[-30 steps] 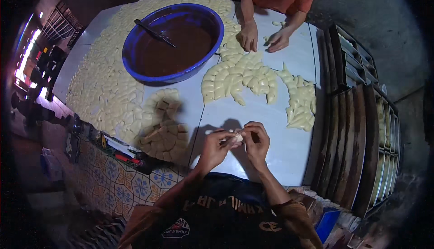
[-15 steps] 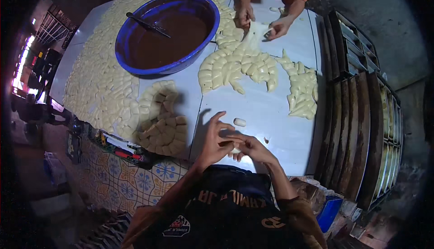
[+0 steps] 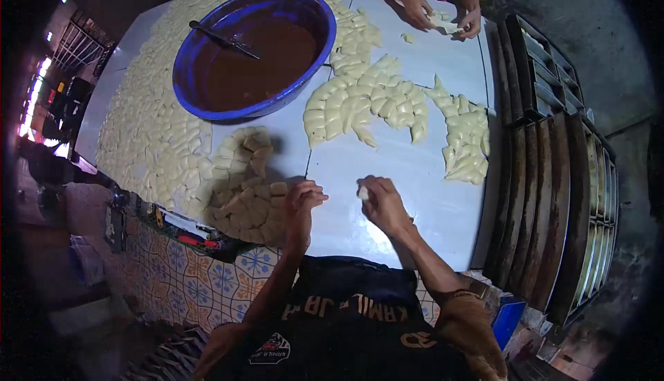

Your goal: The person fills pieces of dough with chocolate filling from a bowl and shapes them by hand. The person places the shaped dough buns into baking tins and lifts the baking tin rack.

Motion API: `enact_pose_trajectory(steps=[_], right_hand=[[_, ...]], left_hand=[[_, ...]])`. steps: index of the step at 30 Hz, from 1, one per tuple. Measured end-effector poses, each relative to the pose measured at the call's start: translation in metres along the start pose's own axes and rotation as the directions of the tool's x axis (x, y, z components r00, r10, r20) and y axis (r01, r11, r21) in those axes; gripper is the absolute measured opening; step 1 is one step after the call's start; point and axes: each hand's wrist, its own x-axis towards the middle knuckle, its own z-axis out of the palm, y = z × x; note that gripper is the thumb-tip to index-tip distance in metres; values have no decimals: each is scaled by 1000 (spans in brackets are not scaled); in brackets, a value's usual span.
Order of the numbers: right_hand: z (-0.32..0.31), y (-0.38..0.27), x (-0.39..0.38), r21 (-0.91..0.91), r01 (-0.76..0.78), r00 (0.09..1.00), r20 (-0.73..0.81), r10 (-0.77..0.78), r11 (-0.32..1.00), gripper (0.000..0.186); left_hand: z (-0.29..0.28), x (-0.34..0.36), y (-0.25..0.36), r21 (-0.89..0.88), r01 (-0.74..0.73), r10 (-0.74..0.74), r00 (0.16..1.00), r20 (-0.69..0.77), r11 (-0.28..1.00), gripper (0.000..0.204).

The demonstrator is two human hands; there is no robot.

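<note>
A small pale dough piece (image 3: 364,193) is pinched in the fingertips of my right hand (image 3: 384,207), just above the white tabletop. My left hand (image 3: 301,208) is raised, fingers apart and bent toward the right, with nothing visible in it. Beside it on the left lies a rounded cluster of shaped dough pieces (image 3: 250,208), partly in shadow. Farther off, glossy yellowish dough pieces (image 3: 339,108) lie packed in a curved patch. Another such patch of dough (image 3: 463,139) is at the right.
A blue basin (image 3: 181,97) of brown filling, with a dark-handled utensil (image 3: 225,39) in it, stands among many dough pieces (image 3: 149,132). Across the table, a co-worker's hands (image 3: 443,21) hold dough. Stacked trays (image 3: 539,194) line the right edge.
My hands have parted, the left moving toward the cluster. The dough piece lying on the table is now in my right hand. The co-worker's hands have moved right and away.
</note>
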Motion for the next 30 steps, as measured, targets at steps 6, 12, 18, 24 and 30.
enact_pose_trajectory(steps=[6, 12, 18, 24, 30], right_hand=[[1, -34, -13, 5, 65, 942, 329, -63, 998, 68], [-35, -28, 91, -199, 112, 980, -142, -142, 973, 42], [-20, -17, 94, 63, -89, 996, 29, 88, 994, 15], [-48, -73, 13, 725, -218, 975, 128, 183, 654, 24], [-74, -118, -25, 931, 13, 999, -25, 29, 365, 17]], left_hand=[[-9, -4, -9, -96, 116, -123, 990, -74, 989, 22], [-9, 0, -15, -54, 42, -47, 994, -97, 998, 19], [2, 1, -2, -68, 16, -19, 998, -54, 998, 15], [15, -16, 18, 32, 107, -111, 972, 206, 994, 43], [45, -29, 28, -88, -93, 118, 931, 345, 992, 66]])
